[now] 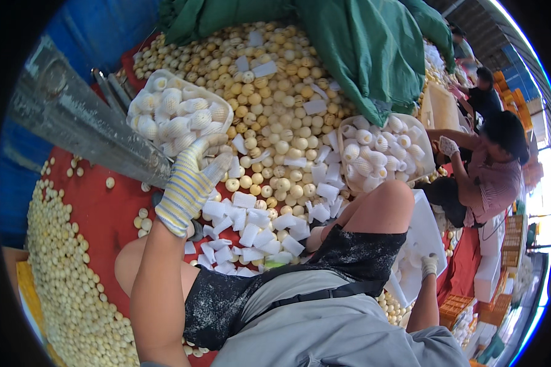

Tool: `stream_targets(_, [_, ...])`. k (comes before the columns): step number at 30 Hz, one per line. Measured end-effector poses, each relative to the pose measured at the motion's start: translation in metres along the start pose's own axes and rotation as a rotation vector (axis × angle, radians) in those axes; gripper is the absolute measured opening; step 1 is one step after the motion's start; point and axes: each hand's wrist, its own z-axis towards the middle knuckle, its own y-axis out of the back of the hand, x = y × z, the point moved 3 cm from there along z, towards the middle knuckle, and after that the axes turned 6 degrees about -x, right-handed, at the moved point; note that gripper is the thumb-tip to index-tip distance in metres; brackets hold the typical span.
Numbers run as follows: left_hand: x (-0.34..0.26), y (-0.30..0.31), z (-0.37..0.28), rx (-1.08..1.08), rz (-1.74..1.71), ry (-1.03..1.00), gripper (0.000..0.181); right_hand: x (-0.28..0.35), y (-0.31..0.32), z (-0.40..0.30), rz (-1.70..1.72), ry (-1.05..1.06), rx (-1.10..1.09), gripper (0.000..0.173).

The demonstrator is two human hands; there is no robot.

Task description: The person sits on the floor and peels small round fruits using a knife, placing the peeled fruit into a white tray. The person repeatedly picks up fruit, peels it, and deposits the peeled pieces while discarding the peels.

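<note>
My left hand (195,172), in a striped knitted glove, is at the near edge of a white crate (225,98). Its thumb and fingers are apart, and I see nothing held between them. Several fruits in white foam nets (170,98) fill that crate. Far to the right, my gloved right hand (429,266) is over a white foam box (429,220) with loose white foam netting (408,261) inside. Its fingertips are too small to read. Between my legs, flat white foam sleeves (257,234) lie over pale yellow round fruits (282,147), heaped up ahead of me.
A second crate (420,137) of netted fruits stands beyond my right knee. A scuffed metal post (92,119) slants in at left. Green cloth (358,50) covers the heap's back. More fruits (69,257) spread across red sheeting (92,197). A person (491,174) sits at right.
</note>
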Motion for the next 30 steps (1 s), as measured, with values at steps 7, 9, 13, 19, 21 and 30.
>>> stream_targets(7, [-0.010,-0.001,0.005,-0.004,0.081,-0.020,0.038,0.188,0.102,0.036,1.103,0.260,0.177,0.026])
stream_targets(9, [-0.013,-0.001,0.005,-0.015,0.168,-0.037,0.039,0.299,0.147,0.010,1.243,0.548,0.311,0.031])
stream_targets(13, [-0.019,0.001,0.002,-0.048,0.231,-0.067,0.040,0.486,0.158,-0.085,1.049,0.938,0.382,0.024])
stream_targets(19, [-0.023,0.009,0.007,-0.108,0.402,-0.109,0.037,0.604,0.019,-0.202,-0.080,1.209,0.348,0.046])
stream_targets(21, [-0.022,0.010,0.011,-0.147,0.421,-0.134,0.036,0.604,-0.023,-0.216,-0.194,1.124,0.396,0.045])
stream_targets(30, [-0.020,0.015,0.036,-0.194,0.628,-0.384,0.037,0.623,-0.052,-0.206,0.126,0.940,0.694,0.042])
